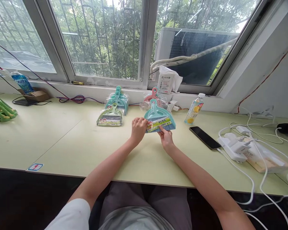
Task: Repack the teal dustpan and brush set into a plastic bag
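A teal mini dustpan and brush set [158,111] with a printed label is held slightly tilted above the table, its handle pointing away from me. My left hand [138,130] is closed on its left lower corner, fingers curled. From below, my right hand [167,138] grips the bottom edge, thumb on the label and the other fingers partly hidden behind. Just beyond it lies a pink dustpan set [154,93] in clear wrap. To the left, a green dustpan set [111,117] lies in front of a stack of teal dustpan sets [118,98].
Right of my hands are a drink bottle [195,109], a black phone [204,138] and a power strip [232,148] with tangled white cables. A tissue pack [166,81] rests by the window. Far left are a blue bottle [22,82] and a green plastic object [2,110].
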A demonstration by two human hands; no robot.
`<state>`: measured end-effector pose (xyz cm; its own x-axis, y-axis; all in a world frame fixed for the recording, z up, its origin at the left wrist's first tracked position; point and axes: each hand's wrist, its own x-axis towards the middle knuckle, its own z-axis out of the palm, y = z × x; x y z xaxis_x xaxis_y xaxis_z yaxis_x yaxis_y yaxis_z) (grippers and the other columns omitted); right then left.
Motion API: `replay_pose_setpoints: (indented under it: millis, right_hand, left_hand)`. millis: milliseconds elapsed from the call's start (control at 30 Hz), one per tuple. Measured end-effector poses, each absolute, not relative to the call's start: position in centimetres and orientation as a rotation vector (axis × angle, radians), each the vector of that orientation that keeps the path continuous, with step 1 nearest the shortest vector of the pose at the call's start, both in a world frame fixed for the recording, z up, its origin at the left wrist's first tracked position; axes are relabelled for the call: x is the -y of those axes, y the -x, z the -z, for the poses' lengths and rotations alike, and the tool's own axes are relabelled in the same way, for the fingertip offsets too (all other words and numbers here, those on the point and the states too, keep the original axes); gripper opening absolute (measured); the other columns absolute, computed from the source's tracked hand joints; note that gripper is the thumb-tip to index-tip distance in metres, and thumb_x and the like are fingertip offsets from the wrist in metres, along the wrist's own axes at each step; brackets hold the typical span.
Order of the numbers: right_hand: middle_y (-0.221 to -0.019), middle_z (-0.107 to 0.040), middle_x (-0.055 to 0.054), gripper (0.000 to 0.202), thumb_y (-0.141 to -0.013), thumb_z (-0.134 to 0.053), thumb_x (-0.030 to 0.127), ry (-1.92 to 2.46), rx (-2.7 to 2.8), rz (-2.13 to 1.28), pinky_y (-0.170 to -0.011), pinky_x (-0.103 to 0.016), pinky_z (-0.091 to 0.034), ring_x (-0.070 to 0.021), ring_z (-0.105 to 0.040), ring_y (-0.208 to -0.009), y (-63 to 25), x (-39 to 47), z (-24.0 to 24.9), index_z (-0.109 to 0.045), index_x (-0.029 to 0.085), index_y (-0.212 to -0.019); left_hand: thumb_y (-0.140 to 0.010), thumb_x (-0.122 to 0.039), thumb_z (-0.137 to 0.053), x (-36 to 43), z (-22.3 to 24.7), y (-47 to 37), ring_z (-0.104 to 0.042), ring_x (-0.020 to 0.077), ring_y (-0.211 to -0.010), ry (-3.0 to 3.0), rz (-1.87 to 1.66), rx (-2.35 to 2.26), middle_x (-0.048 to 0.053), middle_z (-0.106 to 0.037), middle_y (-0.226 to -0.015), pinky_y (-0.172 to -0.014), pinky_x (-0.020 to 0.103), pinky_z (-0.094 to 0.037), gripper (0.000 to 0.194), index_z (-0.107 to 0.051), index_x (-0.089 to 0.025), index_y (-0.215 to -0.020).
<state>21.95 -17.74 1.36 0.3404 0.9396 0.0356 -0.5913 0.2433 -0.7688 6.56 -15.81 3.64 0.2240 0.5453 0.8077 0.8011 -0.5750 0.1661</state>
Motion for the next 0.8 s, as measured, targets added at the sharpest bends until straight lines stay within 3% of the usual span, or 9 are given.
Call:
replay_pose_setpoints:
  millis: [133, 300, 400, 533, 600, 667, 800]
  right_hand:
    - [-0.094, -0.074, -0.003, 0.035, -0.06, -0.084, 0.025, 0.742, 0.558, -1.102, -0.089, -0.036, -0.059, -0.0238, -0.067, -0.103, -22.1, 17.8, -1.5, -0.066, 0.019, -0.089]
    - [-0.095, -0.074, -0.002, 0.033, -0.06, -0.083, 0.02, 0.71, 0.504, -1.092, -0.09, -0.034, -0.059, -0.0218, -0.068, -0.1, -22.2, 18.0, -2.0, -0.065, 0.019, -0.089]
    - [-0.096, -0.074, -0.002, 0.034, -0.061, -0.082, 0.018, 0.71, 0.483, -1.092, -0.09, -0.034, -0.059, -0.0215, -0.069, -0.1, -22.2, 18.0, -2.1, -0.066, 0.019, -0.09]
    - [-0.099, -0.073, -0.002, 0.035, -0.062, -0.081, 0.02, 0.692, 0.534, -1.104, -0.091, -0.035, -0.059, -0.0222, -0.068, -0.102, -22.0, 18.0, -2.0, -0.067, 0.019, -0.094]
    - [-0.1, -0.073, -0.002, 0.037, -0.062, -0.082, 0.021, 0.674, 0.569, -1.113, -0.091, -0.036, -0.059, -0.0226, -0.067, -0.103, -21.9, 18.0, -1.9, -0.067, 0.019, -0.096]
    - [-0.101, -0.073, -0.002, 0.038, -0.062, -0.082, 0.022, 0.672, 0.589, -1.119, -0.091, -0.036, -0.058, -0.0227, -0.067, -0.104, -21.8, 18.0, -1.8, -0.067, 0.019, -0.097]
    - [-0.102, -0.073, -0.002, 0.038, -0.062, -0.082, 0.025, 0.694, 0.598, -1.119, -0.093, -0.035, -0.057, -0.022, -0.066, -0.105, -21.9, 17.9, -1.6, -0.068, 0.019, -0.097]
  left_hand:
    - [-0.095, -0.022, -0.042, 15.8, -3.7, -6.3, -0.055, 0.0214, -0.09, 2.243, 1.188, 1.094, 0.007, -0.064, -0.09, -0.096, 0.04, -0.038, 0.02, -0.063, -0.022, -0.099]
    - [-0.094, -0.028, -0.046, 16.0, -3.3, -7.0, -0.053, 0.0233, -0.096, 2.383, 1.2, 1.124, 0.009, -0.06, -0.1, -0.087, 0.038, -0.043, 0.025, -0.058, -0.024, -0.116]
    - [-0.089, -0.034, -0.056, 15.9, -2.9, -7.6, -0.049, 0.0259, -0.108, 2.339, 1.515, 1.309, 0.011, -0.054, -0.11, -0.09, 0.041, -0.044, 0.031, -0.055, -0.024, -0.117]
    - [-0.081, -0.039, -0.066, 15.2, -2.4, -7.8, -0.047, 0.0278, -0.12, 2.314, 2.105, 1.497, 0.015, -0.039, -0.136, -0.093, 0.043, -0.044, 0.062, -0.036, -0.026, -0.135]
    - [-0.083, -0.041, -0.064, 14.9, -2.2, -7.9, -0.057, 0.0257, -0.108, 2.466, 2.296, 1.567, 0.016, -0.045, -0.134, -0.084, 0.041, -0.049, 0.07, -0.026, -0.026, -0.14]
    - [-0.086, -0.04, -0.058, 14.7, -2.0, -8.0, -0.062, 0.0233, -0.096, 2.583, 2.391, 1.574, 0.014, -0.056, -0.122, -0.079, 0.038, -0.05, 0.064, -0.026, -0.025, -0.14]
    - [-0.09, -0.036, -0.049, 15.2, -1.8, -8.5, -0.062, 0.0209, -0.096, 2.572, 2.495, 1.444, 0.009, -0.062, -0.112, -0.081, 0.035, -0.05, 0.049, -0.032, -0.025, -0.135]
